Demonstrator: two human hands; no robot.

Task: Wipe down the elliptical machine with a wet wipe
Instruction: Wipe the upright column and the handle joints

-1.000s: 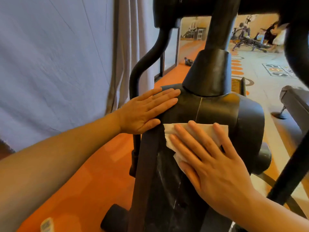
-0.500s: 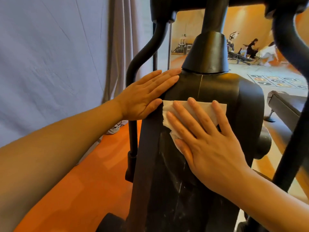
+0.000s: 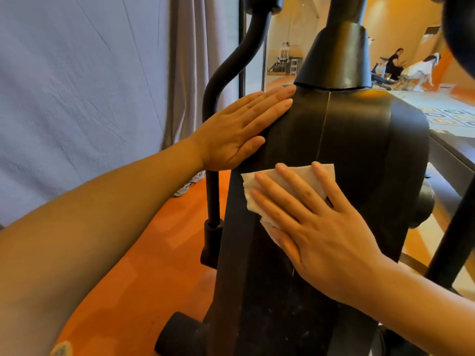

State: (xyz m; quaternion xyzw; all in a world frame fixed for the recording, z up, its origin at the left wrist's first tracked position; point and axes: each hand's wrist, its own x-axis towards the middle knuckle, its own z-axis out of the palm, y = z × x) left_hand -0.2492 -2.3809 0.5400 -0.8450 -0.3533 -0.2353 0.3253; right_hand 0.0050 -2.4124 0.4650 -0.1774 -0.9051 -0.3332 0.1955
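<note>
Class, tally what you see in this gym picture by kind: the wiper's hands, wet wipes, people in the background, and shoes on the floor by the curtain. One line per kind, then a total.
Hands: 2 (left hand, right hand)
Wet wipes: 1 (wet wipe)
Background people: 2 (person in black, person in white)
Shoes: 1 (shoe)
Total: 6

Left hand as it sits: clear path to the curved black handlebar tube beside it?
Probably yes. The left hand lies flat on the elliptical housing, holding nothing, and the handlebar tube runs just beside it with nothing between.
</note>
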